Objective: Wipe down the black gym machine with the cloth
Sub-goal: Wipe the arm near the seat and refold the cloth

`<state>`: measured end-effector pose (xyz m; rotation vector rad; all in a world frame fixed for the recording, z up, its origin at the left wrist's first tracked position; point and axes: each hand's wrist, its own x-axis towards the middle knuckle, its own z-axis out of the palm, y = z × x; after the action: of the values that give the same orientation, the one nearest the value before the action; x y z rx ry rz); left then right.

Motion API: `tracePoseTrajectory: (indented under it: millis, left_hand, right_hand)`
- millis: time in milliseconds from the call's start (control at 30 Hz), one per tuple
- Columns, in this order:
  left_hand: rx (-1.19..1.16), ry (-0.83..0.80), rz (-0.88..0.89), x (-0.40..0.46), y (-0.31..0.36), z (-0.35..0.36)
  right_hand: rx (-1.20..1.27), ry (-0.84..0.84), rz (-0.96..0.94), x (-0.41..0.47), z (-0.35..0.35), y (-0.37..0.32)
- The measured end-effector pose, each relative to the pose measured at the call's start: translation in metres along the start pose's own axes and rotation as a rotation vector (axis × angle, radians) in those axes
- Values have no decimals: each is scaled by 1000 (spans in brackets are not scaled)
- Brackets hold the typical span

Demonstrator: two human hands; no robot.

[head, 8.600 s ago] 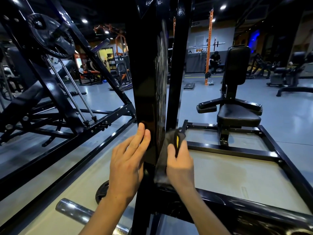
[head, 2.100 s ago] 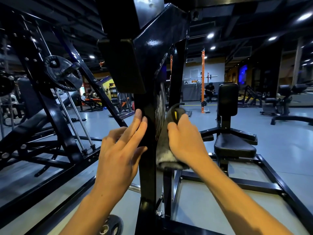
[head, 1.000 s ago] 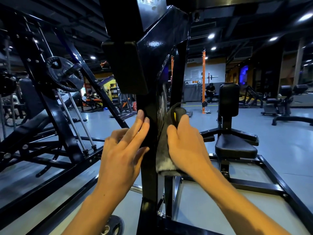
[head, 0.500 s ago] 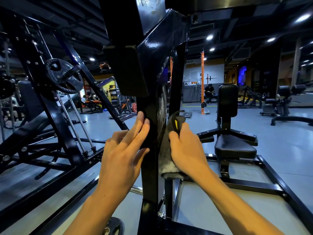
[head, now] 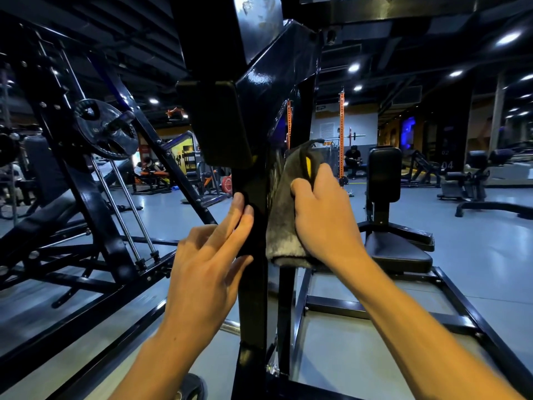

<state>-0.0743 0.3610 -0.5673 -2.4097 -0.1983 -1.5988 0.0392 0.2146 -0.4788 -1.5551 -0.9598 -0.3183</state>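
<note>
From the head view, the black upright post (head: 253, 284) of the gym machine is standing dead centre, and everything is happening around it. No containers are showing anywhere in this shot.

The right hand (head: 323, 220) is working just to the right of the post, its fingers curling over the grey cloth (head: 281, 220) and pressing it flat against the post's right face. The cloth is hanging folded between palm and metal, its lower edge sagging out below the heel of the hand, and a yellow tag (head: 308, 166) is poking up above the knuckles.

The left hand (head: 207, 269) is sitting on the left side of the post, holding nothing, fingers straight and close together, their tips lying on the post's left edge. The thumb is reaching toward the post lower down.

Just above the left hand's fingertips, a black pad (head: 216, 122) is jutting from the post. Right of the post, a padded seat (head: 395, 252) with its upright backrest is standing on a black floor frame (head: 461, 301). Left of the post, a weight plate (head: 106, 129) is hanging on a slanted rack.
</note>
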Motion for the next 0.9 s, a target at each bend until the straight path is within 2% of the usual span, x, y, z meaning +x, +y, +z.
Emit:
tracePoseTrajectory:
  millis: [233, 400, 700, 800, 900]
  left_hand:
    - [-9, 8, -10, 0, 2, 0]
    - [-24, -6, -16, -1, 3, -1]
    - [-26, 32, 3, 2, 5, -5]
    - [-13, 34, 6, 2, 5, -7]
    - [-2, 30, -3, 1, 5, -6]
  right_hand:
    - [-121, -129, 150, -42, 23, 41]
    - [-154, -135, 161, -47, 23, 39]
    - [78, 72, -23, -24, 10, -5]
    - [84, 56, 56, -44, 24, 17]
    - [20, -57, 224, -78, 42, 50]
